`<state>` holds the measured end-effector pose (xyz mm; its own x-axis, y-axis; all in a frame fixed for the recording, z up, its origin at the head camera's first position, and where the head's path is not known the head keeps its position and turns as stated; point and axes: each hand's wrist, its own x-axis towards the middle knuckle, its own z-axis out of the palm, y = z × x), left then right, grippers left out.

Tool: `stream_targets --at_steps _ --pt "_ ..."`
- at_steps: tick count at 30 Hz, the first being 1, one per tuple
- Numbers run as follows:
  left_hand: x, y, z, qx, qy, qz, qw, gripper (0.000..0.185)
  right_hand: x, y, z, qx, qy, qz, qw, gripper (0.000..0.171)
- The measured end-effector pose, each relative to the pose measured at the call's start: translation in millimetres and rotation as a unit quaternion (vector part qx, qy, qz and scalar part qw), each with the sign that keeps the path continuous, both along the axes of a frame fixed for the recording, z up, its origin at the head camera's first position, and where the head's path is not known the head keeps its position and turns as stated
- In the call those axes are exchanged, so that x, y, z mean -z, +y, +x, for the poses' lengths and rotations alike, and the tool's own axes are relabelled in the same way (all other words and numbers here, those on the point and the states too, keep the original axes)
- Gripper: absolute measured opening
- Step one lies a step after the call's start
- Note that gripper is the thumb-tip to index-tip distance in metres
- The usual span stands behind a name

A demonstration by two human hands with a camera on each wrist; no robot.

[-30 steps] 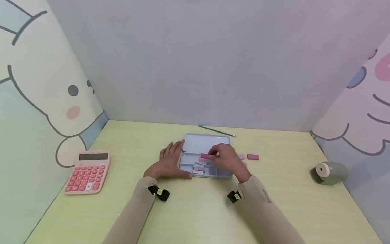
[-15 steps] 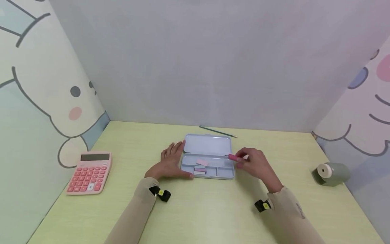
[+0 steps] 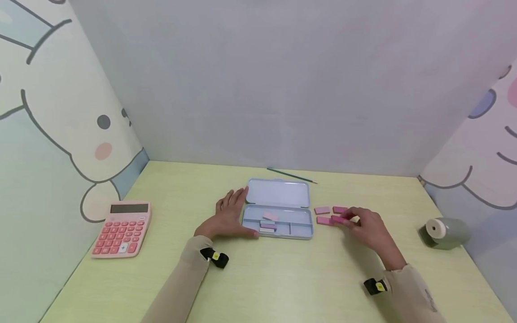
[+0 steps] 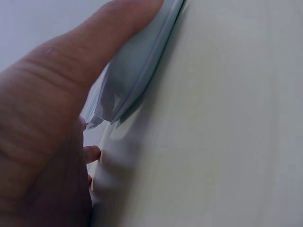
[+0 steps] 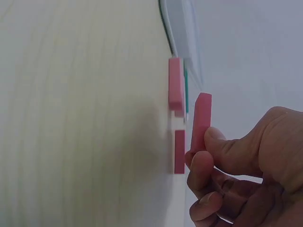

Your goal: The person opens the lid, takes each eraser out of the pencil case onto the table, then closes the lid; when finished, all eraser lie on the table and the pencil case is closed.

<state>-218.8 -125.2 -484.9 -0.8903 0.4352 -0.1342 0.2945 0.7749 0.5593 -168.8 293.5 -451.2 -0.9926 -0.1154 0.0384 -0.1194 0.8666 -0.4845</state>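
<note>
Well, calculator [image 3: 122,229]: left of the frame, well apart from the case, perhaps because neither hand needs it.
Left hand [image 3: 227,220]: left of centre; its grip is apart, fingers spread along the case's left side, thumb at the near edge, probably bracing it.
Open case [image 3: 278,195]: centre, lid laid back, presumably for easy reach into the compartments.
Blocks inside: one pale pink block [image 3: 270,216] slanted in the far compartment; a small group [image 3: 268,226] in the near left one, seemingly kept together by its walls.
Pencil [image 3: 292,175]: upper centre, behind the lid, likely out of the way.
Loose blocks [image 3: 322,210]: right of the case on the counter [image 3: 282,278], seemingly ordered in rows.
Held block [image 3: 337,219]: right of centre, by the near row.
Right hand [image 3: 369,231]: grip clamped on the held block's end, apparently leaving the other end free for placing.
Grey-green device [image 3: 449,233]: far right, untouched.
</note>
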Motion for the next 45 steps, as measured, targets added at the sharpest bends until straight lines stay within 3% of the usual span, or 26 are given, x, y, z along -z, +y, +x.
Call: stream_targets --at_steps 8,16,45 --pt "-0.7 0 0.2 0.001 0.001 -0.006 1.0 0.143 16.9 25 5.5 0.025 -0.016 -0.017 0.999 0.013" --pt "-0.4 -1 0.9 -0.003 0.005 -0.012 0.9999 0.144 24.8 26 1.9 0.032 -0.014 -0.04 0.999 0.017" --pt "-2.0 1 0.9 0.0 -0.001 -0.011 0.9999 0.143 25.8 27 2.5 0.033 -0.022 -0.045 0.998 0.018"
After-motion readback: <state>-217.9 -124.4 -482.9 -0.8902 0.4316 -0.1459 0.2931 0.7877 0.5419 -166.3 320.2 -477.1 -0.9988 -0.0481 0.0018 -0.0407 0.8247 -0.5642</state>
